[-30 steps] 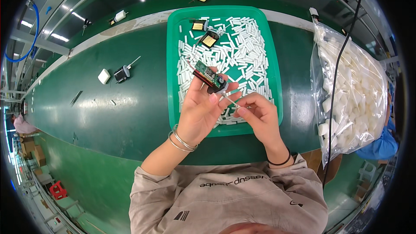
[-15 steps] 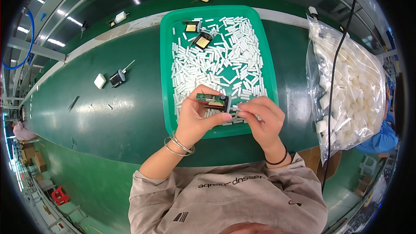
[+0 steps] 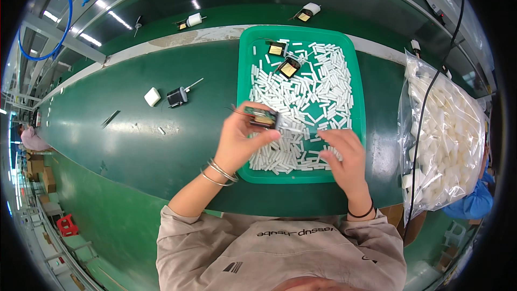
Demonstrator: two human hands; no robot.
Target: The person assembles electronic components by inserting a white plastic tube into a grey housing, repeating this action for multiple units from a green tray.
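Observation:
My left hand (image 3: 237, 140) grips a small black electronic module (image 3: 262, 118) with a green circuit board and thin wires, holding it above the near part of the tray. A thin pale tube or stem (image 3: 291, 128) sticks out from its right end, blurred by motion. My right hand (image 3: 347, 161) is just right of that stem, thumb and fingers apart, with nothing visible between them. Beneath both hands, a green plastic tray (image 3: 245, 70) holds many short white tubes (image 3: 336, 81). Two similar modules with yellow pads, one farther back (image 3: 277, 49) and one nearer (image 3: 289, 68), lie on the tubes.
On the green table left of the tray are a black module with a stem (image 3: 176, 97), a white block (image 3: 152, 96) and dark thin strips (image 3: 111, 118). A clear bag of white blocks (image 3: 447, 140) stands right, crossed by a black cable (image 3: 424, 102). More modules (image 3: 309, 12) lie beyond the ledge.
My right hand has let go of the stem and moved right, its fingers parting. The left hand keeps holding the module. The whole view has shifted, so the tray appears farther right and lower.

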